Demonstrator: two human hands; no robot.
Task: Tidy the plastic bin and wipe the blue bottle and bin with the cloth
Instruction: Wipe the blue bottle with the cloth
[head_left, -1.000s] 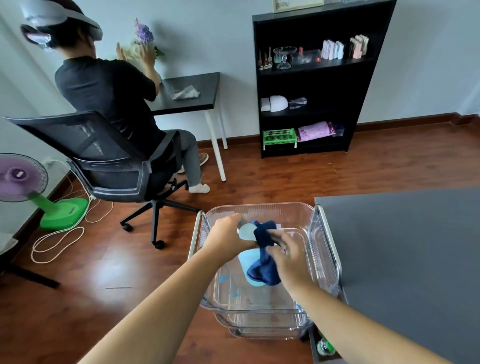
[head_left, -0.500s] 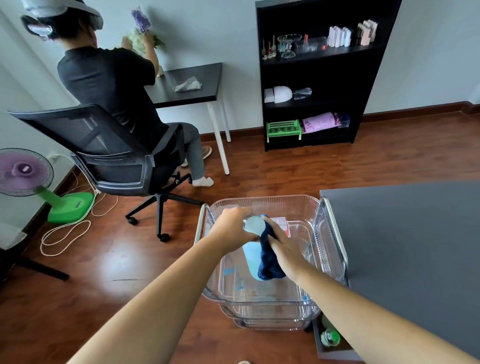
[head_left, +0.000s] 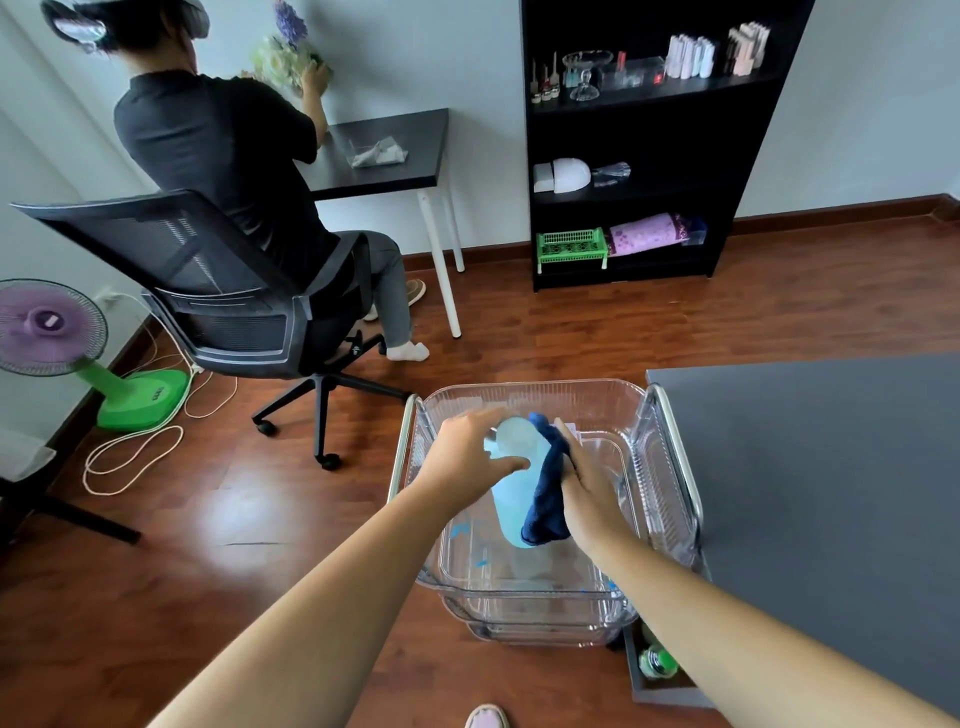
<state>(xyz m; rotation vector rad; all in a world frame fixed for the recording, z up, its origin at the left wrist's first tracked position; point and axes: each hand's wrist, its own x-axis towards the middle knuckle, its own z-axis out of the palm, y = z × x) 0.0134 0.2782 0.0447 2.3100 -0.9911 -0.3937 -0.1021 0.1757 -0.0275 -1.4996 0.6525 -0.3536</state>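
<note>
No legible text or labels

We see second person (head_left: 228, 171) in dark shirt seated on black mesh office chair (head_left: 208, 291) at black desk (head_left: 384, 156), hands on flowers (head_left: 285, 52). Purple-and-green floor fan (head_left: 57, 343) at left, white cord (head_left: 130, 452) looped on wood floor. Black bookshelf (head_left: 649, 140) holds green basket (head_left: 571, 248), purple roll (head_left: 649, 234), small bottles. Grey tabletop (head_left: 831, 467) at our right.

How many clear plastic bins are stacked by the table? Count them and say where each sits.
3, possibly more hidden. The top bin sits under the left hand and right hand; a second bin nests beneath it; a third bin lies lowest.
</note>
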